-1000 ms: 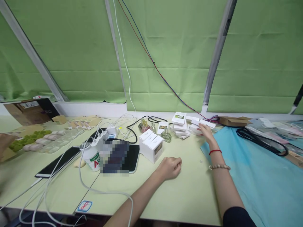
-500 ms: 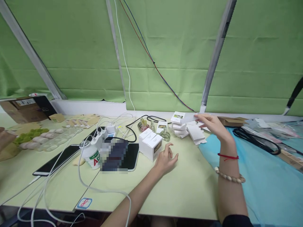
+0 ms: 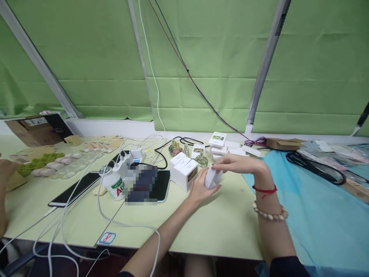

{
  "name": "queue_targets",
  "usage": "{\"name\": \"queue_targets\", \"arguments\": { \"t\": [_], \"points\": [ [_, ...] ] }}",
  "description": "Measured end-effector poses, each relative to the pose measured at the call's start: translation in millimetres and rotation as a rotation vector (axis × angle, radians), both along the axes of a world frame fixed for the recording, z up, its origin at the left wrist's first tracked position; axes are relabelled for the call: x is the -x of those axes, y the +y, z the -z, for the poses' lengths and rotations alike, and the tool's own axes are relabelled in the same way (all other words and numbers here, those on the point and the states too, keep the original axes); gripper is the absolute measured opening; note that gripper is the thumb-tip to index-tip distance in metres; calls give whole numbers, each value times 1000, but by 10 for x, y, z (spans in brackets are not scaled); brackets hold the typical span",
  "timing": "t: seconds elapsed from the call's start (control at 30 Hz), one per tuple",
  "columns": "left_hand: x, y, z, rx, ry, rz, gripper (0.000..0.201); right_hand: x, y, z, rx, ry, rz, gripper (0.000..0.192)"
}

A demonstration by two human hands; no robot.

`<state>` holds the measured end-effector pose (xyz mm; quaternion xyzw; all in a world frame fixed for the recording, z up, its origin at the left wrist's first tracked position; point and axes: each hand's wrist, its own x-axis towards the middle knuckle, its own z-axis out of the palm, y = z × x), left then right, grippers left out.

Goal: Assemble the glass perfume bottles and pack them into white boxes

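Over the table, a small white carton (image 3: 212, 177) is between my two hands, partly covered by fingers. My left hand (image 3: 199, 189) is closed around it from the left and below. From the right and above, the fingers of my right hand (image 3: 240, 164) grip its upper edge. Just left of my left hand stand white boxes (image 3: 183, 173) set side by side, with a picture on one face. Behind them are small glass bottles (image 3: 201, 158). A pile of flat white cartons (image 3: 218, 144) lies beyond my right hand.
Phones (image 3: 160, 186), a white bottle (image 3: 112, 184) and loose white cables (image 3: 129, 224) take up the left side. Further left are egg-like pieces in a tray (image 3: 62, 165) and another person's hand (image 3: 5, 173). A blue sheet (image 3: 317, 215) covers the right, with a black cable (image 3: 317, 169).
My right hand has come down and left from the pile with a white carton. My left hand, open before, now holds that carton too. The view has shifted slightly.
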<state>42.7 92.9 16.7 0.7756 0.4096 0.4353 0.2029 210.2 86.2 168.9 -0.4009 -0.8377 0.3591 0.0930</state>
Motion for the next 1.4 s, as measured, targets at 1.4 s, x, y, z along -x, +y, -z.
{"name": "queue_targets", "arguments": {
  "t": [1.4],
  "points": [
    [-20,-9,-30,673,-528,426,75,-1,209,177,174,-81,92,26]
  ]
}}
